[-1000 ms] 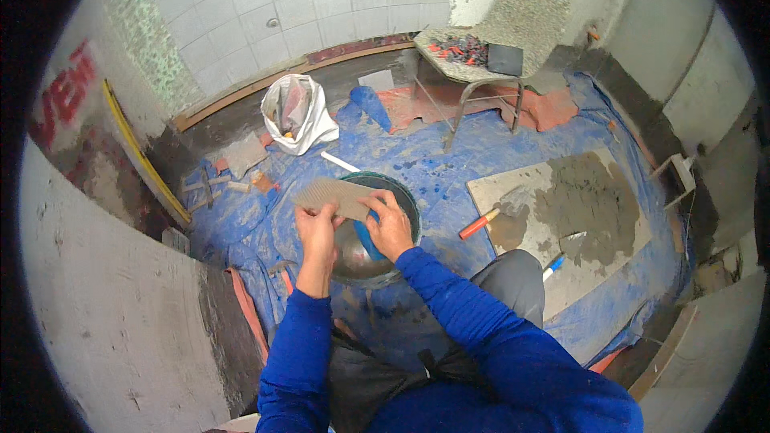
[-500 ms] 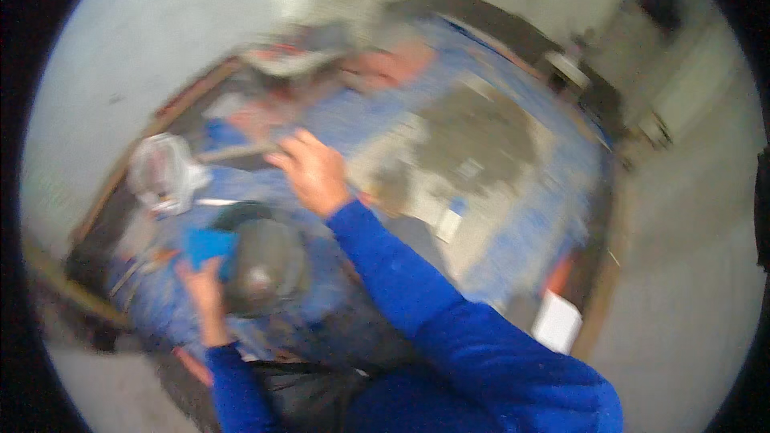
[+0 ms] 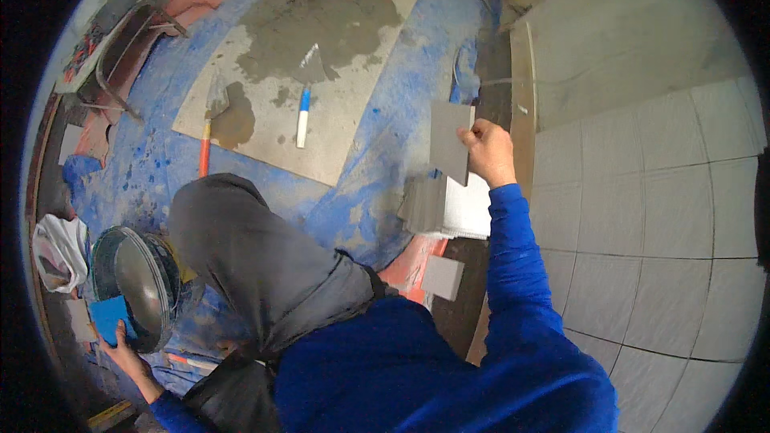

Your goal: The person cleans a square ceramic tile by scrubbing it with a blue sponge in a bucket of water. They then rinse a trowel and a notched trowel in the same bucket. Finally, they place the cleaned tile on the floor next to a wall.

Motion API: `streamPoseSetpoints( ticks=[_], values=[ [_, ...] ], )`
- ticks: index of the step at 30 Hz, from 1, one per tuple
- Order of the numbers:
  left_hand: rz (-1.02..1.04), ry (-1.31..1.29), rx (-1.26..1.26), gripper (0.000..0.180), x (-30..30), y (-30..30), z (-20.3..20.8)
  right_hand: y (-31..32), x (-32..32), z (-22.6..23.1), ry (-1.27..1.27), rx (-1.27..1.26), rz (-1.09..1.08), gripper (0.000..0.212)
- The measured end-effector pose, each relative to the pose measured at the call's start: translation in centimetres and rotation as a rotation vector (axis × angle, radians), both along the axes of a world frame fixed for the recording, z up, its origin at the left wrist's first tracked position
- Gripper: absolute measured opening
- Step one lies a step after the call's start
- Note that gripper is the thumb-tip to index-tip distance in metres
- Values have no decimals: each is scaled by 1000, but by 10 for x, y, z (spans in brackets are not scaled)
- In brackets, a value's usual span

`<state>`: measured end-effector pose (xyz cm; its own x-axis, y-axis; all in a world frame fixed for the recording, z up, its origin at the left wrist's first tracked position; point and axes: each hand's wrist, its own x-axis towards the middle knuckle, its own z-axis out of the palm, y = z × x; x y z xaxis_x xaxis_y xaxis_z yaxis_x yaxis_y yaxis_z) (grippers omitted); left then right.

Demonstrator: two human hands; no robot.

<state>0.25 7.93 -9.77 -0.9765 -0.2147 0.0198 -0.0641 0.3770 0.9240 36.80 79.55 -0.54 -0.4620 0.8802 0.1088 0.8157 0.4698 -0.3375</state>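
Note:
My right hand point(image 3: 491, 152) pinches a flat grey tile point(image 3: 449, 140) by its edge, above a stack of tiles point(image 3: 425, 204) with a white box-like end point(image 3: 469, 207). Low at the left, my left hand point(image 3: 128, 357) grips a blue sponge-like block point(image 3: 111, 319) against the near rim of a dark bucket point(image 3: 104, 261). A round metal bowl point(image 3: 138, 285) sits tilted in or against that bucket; which, I cannot tell. One more light tile point(image 3: 443, 277) lies near the stack, beside red-orange sheeting point(image 3: 413, 265).
Wet grey mortar point(image 3: 321, 12) covers part of a pale board point(image 3: 321, 162) on blue sheeting. Two trowels lie there, one with a blue-and-white handle point(image 3: 303, 116), one red-handled point(image 3: 204, 148). A white bag point(image 3: 60, 252) stands at the left. Tiles cover the right wall point(image 3: 670, 208).
My view has turned toward the tiled wall. My right hand has swung from the left side, where it held a thin flat piece, to the tile stack. The blue block stays in my left hand.

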Motion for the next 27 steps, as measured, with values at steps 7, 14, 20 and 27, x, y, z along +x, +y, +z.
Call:
streamPoseSetpoints(
  ticks=[7,14,20,27],
  values=[
    [-72,-61,-88,83,4,-13,-19,-49,56,-84,-248,-350,287,37],
    [-59,-92,-56,81,20,-31,-34,-145,134,-183,-655,-525,143,41],
    [-65,-126,-79,82,21,-30,-32,-134,233,-217,-682,-610,-276,46],
    [0,-185,-242,86,12,-25,-38,-127,177,-198,-752,-680,151,45]
  ],
)
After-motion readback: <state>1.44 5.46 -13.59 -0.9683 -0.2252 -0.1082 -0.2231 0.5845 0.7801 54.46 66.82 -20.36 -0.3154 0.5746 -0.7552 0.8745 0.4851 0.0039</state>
